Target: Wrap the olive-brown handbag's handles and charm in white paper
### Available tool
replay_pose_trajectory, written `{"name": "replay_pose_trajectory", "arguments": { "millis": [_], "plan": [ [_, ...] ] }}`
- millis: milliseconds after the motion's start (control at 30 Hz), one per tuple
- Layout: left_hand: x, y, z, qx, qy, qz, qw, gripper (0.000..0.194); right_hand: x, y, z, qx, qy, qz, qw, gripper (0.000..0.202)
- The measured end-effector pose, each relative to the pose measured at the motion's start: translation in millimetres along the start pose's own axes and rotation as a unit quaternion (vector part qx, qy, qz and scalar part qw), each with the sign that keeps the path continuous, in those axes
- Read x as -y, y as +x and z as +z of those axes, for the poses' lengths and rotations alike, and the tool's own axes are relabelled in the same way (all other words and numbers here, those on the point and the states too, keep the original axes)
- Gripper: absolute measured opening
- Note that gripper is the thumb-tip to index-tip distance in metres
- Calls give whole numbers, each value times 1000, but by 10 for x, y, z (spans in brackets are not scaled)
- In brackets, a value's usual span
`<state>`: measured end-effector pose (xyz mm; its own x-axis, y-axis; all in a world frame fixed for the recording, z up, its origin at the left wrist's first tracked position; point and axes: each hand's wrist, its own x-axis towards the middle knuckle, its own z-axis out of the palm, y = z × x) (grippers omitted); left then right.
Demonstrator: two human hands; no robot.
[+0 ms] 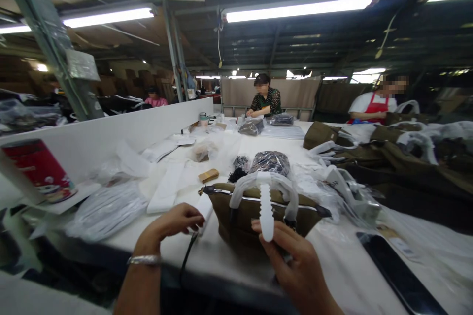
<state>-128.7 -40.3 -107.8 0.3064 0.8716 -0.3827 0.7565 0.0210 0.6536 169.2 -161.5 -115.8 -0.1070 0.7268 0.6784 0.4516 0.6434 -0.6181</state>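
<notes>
An olive-green bag [258,214] stands upright at the near edge of the white surface [332,261], just in front of the person. Its handles are wrapped in white padding, and a white scalloped strip [266,209] hangs down from them over the front of the bag. The right hand [295,268] has its grip closed on the lower end of that strip, pinching it between thumb and fingers. The left hand [173,224] has its grip closed on a small white piece [204,209] at the bag's left end, near the zipper, and a dark cord [188,253] trails down from this hand over the edge of the surface.

To do this well, it seems wise to keep the strip straight and centred on the handles while the left hand steadies the bag, so the padding does not twist or slide off.

Behind the bag lie a dark bundle in clear plastic [270,161], a small brown box [209,175] and flat white packets [166,187]. A red tin [39,170] stands at far left beside a white partition. To the right, more green bags [399,157] are piled up, and a black phone [401,275] lies near the edge. Two other people [265,98] sit working at the far end
</notes>
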Motion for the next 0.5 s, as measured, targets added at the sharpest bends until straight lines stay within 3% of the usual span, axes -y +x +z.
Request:
{"name": "replay_pose_trajectory", "arguments": {
  "millis": [67, 133, 267, 400, 500],
  "plan": [
    [219, 252, -132, -172, 76, -66, 980, 33, 2, -51, -18, 4, 14, -12, 1000, 20],
    [370, 557, -161, -289, 128, -92, 944, 31, -21, -104, -14, 11, 30, -33, 999, 20],
    [526, 945, -192, -379, 158, -48, 911, 22, -165, -242, -16, 52, 45, -95, 993, 21],
    [508, 878, -512, -482, 83, 6, 872, 19, -364, -392, -49, 86, 28, -111, 990, 23],
    [261, 612, -748, -613, -21, 40, 789, 25, -415, -421, -6, 68, 44, -81, 993, 24]
  ]
}}
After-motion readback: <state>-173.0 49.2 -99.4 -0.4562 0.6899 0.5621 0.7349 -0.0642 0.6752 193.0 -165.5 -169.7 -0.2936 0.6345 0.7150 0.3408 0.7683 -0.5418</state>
